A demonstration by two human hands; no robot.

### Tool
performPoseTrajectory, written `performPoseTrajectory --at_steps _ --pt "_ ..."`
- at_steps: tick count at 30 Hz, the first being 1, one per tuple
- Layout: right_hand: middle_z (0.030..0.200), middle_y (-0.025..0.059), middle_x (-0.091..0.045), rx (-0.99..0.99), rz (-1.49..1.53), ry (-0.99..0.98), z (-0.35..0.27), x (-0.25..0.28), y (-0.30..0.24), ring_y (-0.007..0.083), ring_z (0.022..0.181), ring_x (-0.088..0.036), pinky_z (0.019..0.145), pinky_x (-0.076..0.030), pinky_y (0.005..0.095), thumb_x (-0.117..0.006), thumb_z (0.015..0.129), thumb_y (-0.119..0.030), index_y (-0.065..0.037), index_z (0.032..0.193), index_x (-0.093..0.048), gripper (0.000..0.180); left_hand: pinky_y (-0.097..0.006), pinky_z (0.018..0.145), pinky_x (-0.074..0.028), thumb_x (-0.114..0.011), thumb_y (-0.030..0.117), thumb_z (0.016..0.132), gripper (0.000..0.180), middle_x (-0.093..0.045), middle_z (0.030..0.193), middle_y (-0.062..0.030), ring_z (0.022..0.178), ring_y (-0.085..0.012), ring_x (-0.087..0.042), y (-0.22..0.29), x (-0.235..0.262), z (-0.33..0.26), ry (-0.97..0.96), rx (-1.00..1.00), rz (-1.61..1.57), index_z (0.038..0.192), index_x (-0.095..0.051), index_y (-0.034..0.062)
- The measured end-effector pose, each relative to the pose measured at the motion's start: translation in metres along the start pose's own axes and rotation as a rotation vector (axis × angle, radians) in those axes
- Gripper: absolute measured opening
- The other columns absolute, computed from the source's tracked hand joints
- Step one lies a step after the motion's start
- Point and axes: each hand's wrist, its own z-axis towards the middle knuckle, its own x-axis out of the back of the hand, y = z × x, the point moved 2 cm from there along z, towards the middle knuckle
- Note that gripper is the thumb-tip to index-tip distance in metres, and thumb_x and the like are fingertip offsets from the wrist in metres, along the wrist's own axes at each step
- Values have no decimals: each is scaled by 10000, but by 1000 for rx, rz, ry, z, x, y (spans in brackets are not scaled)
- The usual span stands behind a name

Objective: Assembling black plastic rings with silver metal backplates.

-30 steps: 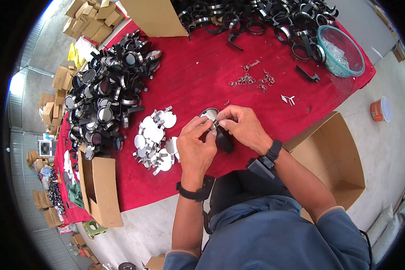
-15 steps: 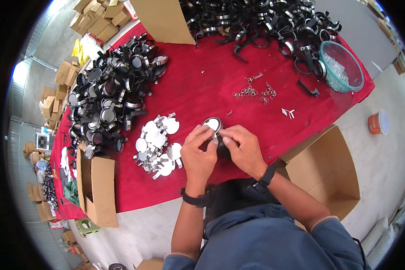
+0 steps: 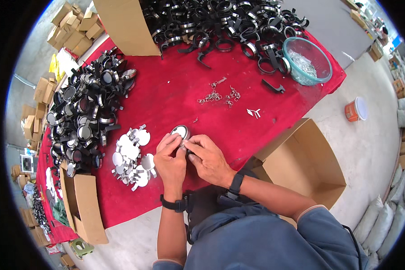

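Close to the near edge of the red-covered table (image 3: pixel 157 101), left of its middle, a round piece (image 3: pixel 181 131) with a dark rim and a pale face is sitting between two bare hands. The left hand (image 3: pixel 170 159) is pinching its near side, thumb and fingers almost closed, with the fingertips lying over the rim. The right hand (image 3: pixel 209 162) is meeting it from the other side, its index finger and thumb drawing together beside the left fingertips; whatever they are gripping is hiding behind the fingers, so I cannot tell what they have hold of.

Just left of the left hand, a loose heap of white tabbed discs (image 3: pixel 129 153) is lying flat. Beyond it, a tall pile of black-rimmed round pieces (image 3: pixel 83 112) is running along the left edge. Black rings with handles (image 3: pixel 225 27) are crowding the far edge, and a turquoise basket (image 3: pixel 301 80) holding clear packets is standing by the right corner. A single black handle (image 3: pixel 273 87) is resting in front of the basket. Nearer the middle, small metal clips (image 3: pixel 211 96) are lying in a cluster, while a few white slips (image 3: pixel 254 113) are lying towards the near right edge. Below that edge, an open cardboard box (image 3: pixel 310 166) is standing on the floor.
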Motion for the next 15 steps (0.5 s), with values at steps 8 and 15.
performPoseTrajectory --at_steps 8,15 --pt "1205 216 -737 162 -324 66 39 82 1 409 1127 -704 1005 -577 498 -771 883 -48 -21 1282 -720 404 -432 1166 -506 -857 70 811 302 -819 1232 -144 1301 -333 -696 -1 6 7 -55 -16 10 1109 -859 22" --pt "1208 186 -722 92 -1131 54 89 248 65 407 1146 -669 1005 -556 494 -826 823 -60 -18 1312 -687 510 -432 1223 -469 -896 102 774 505 -764 1377 -171 1423 -342 -626 13 19 0 -183 -29 40 1262 -805 8"
